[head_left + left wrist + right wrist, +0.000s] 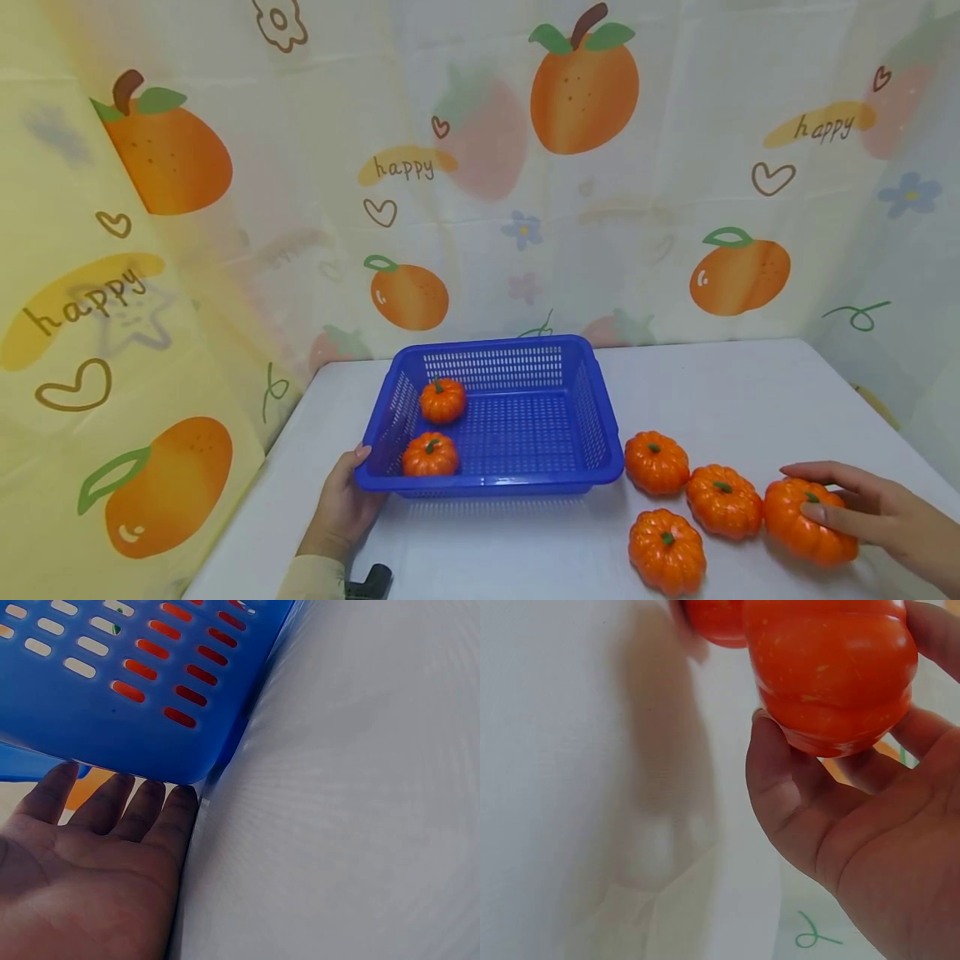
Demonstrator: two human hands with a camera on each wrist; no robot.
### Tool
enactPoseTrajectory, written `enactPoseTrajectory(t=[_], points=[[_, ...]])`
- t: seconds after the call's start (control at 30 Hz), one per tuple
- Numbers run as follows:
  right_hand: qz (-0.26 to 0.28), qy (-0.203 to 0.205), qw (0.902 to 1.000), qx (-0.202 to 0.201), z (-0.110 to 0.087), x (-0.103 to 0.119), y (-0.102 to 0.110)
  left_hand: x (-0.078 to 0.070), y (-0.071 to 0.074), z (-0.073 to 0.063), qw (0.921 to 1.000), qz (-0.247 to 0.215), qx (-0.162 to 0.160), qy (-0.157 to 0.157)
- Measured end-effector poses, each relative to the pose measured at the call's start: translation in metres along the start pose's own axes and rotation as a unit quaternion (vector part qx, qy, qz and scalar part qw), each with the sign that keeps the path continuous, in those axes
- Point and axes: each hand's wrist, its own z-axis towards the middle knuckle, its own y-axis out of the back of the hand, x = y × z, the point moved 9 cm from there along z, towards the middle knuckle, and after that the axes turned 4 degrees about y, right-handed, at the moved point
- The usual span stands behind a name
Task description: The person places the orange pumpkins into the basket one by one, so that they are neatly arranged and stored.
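My right hand (873, 512) grips a small orange toy pumpkin (806, 525) with a green stem, thumb on the near side and fingers around the far side. In the right wrist view, the gripped pumpkin (832, 675) fills the space between thumb and fingers. My left hand (348, 500) touches the front left corner of a blue plastic basket (491, 482). Its fingers (135, 806) lie fairly straight against the basket wall (112, 735) in the left wrist view. Two toy pumpkins, one farther (442, 402) and one nearer (431, 456), sit in the basket's left side.
Right of the basket, three more toy pumpkins, a back one (656, 462), a middle one (724, 502) and a front one (667, 552), rest on the white table (510, 554). Fruit-printed cloth (480, 233) hangs behind. A black object (371, 581) shows by my left wrist.
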Motion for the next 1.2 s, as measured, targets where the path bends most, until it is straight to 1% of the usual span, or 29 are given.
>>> enactPoseTrajectory(t=[0.17, 0.4, 0.57, 0.97, 1.07, 1.2], points=[[0.017, -0.001, 0.9998, -0.006, 0.002, 0.001, 0.002, 0.0, 0.0, -0.001, 1.0, -0.001, 0.003, -0.001], [0.005, 0.002, 0.9999, -0.015, 0.002, 0.006, 0.005, 0.001, 0.001, 0.0, 0.9999, -0.001, -0.009, 0.007], [-0.009, 0.015, 0.9995, -0.025, 0.001, 0.01, 0.008, 0.001, 0.002, 0.0, 0.9999, -0.003, -0.009, 0.007], [-0.006, 0.042, 0.9986, -0.031, 0.004, 0.023, 0.006, 0.003, 0.003, -0.001, 0.9999, -0.005, -0.009, 0.007], [-0.023, 0.056, 0.9975, -0.038, 0.004, 0.027, 0.005, 0.002, 0.002, -0.001, 0.9999, -0.004, -0.008, 0.008], [-0.042, 0.059, 0.9965, -0.041, 0.006, 0.033, 0.004, 0.002, 0.001, -0.002, 0.9999, -0.005, -0.008, 0.008]])
